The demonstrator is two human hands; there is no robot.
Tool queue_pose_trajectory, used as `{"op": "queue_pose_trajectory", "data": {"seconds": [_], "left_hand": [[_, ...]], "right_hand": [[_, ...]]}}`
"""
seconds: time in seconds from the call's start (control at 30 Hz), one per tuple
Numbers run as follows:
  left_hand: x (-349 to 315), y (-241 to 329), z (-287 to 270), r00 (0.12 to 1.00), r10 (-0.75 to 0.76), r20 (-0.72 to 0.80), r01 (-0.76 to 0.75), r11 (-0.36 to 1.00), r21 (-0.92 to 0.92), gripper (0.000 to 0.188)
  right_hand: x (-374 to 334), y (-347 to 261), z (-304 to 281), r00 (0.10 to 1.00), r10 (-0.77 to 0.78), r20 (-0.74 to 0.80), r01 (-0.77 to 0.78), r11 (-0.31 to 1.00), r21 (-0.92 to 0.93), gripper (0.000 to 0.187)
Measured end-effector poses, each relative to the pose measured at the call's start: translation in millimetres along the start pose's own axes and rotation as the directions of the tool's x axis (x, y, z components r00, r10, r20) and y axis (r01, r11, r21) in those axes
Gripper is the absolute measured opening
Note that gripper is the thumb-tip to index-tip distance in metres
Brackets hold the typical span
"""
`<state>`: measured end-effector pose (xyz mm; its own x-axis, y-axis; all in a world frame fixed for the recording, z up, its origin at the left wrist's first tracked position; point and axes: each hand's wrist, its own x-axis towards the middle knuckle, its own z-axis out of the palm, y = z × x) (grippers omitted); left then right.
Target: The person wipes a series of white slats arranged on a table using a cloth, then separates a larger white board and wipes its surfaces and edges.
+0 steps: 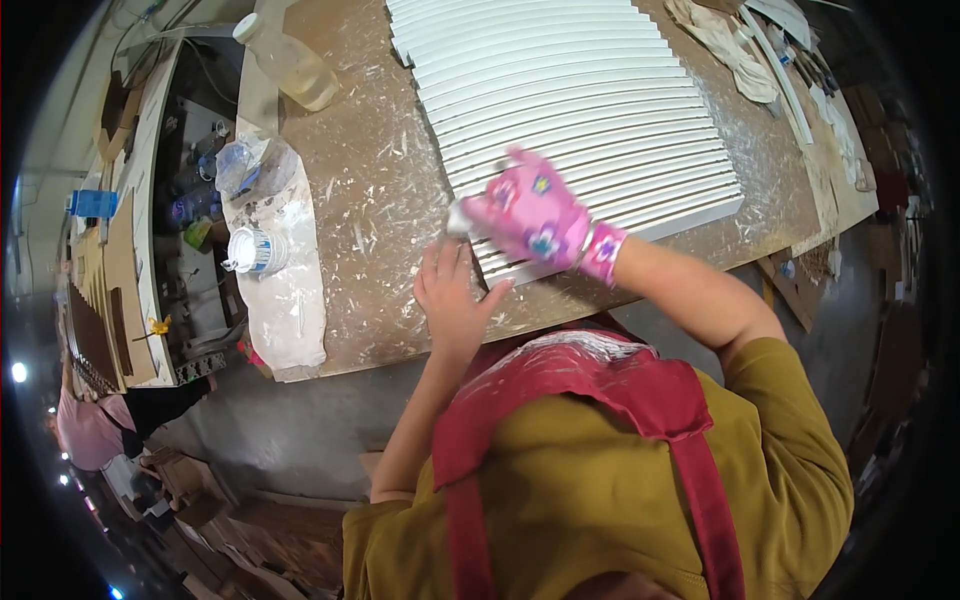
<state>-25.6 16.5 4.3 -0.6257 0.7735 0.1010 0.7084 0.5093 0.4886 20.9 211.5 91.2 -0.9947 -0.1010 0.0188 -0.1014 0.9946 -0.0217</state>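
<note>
My right hand (535,215), in a pink flowered glove, is closed on a small white wad (461,218), perhaps a cloth. It is over the near left end of a row of white slats (600,130) lying side by side on the brown tabletop (370,190). My bare left hand (452,300) is laid by the near left corner of the slats, fingers stretched forward and thumb out toward the nearest slat. The wad is just beyond its fingertips. The glove is slightly blurred, and its fingers partly hide what they hold.
On the left of the table stand a translucent bottle (290,65) of yellowish liquid and a white tub (255,250) on a stained pale sheet (285,310). Crumpled cloth (730,50) and tools lie at the far right. Another person (95,430) is at the far left.
</note>
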Motion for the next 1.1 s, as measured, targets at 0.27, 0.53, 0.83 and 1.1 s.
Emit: {"op": "queue_pose_trajectory", "data": {"seconds": [0.27,0.53,0.83,1.1], "left_hand": [[0.8,5.1,-5.8,1.0,-0.009,0.016,0.009,1.0,0.007,0.07],[0.3,5.0,-2.9,1.0,-0.01,-0.01,0.011,1.0,0.006,0.068],[1.6,-9.7,2.0,0.989,0.134,-0.061,-0.13,0.989,0.074,0.068],[5.1,1.2,4.4,0.996,0.091,0.008,-0.091,0.993,0.07,0.066]], "right_hand": [[23.6,3.7,28.4,0.992,-0.024,-0.128,0.012,0.996,-0.09,0.043],[42.1,-1.9,35.3,0.958,-0.073,-0.279,0.058,0.997,-0.059,0.026],[7.3,20.4,52.0,0.934,0.185,-0.307,-0.03,0.893,0.448,0.016],[-231.1,247.6,16.9,0.553,0.658,-0.512,-0.796,0.599,-0.09,0.03]]}}
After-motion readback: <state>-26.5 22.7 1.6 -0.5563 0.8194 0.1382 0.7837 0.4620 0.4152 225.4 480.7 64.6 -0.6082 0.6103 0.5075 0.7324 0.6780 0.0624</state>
